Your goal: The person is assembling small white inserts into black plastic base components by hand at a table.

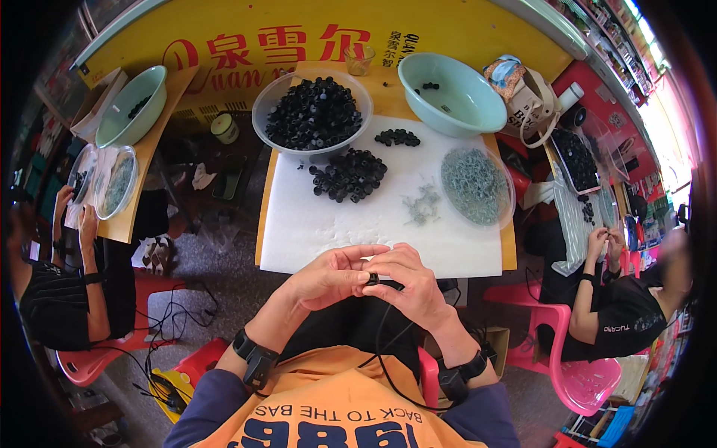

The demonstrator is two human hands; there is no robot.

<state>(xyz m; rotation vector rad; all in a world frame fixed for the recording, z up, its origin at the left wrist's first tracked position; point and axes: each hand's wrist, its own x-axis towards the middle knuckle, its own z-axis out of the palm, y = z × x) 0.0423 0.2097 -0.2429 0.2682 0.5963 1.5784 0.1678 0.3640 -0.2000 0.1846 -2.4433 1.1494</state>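
At the near edge of the white-covered table, my left hand [328, 278] pinches a small black round plastic part [372, 278] between thumb and fingers. My right hand [411, 287] is closed against it from the other side, its fingertips meeting those of the left. What the right fingers hold is partly hidden; a dark strip shows by its thumb. Farther off on the white sheet [299, 224] lies a loose pile of similar black parts [349, 176]. A smaller black cluster [397, 138] sits beyond it. Small pale translucent pieces [423, 205] are scattered to the right.
A clear bowl [258, 123] heaped with black parts stands at the back left. Behind right is a pale green basin [478, 123] with a few black parts; a clear tub [511, 201] of translucent pieces is nearer. Co-workers [67, 299] [620, 299] sit at both sides. Cables [175, 313] trail on the floor.
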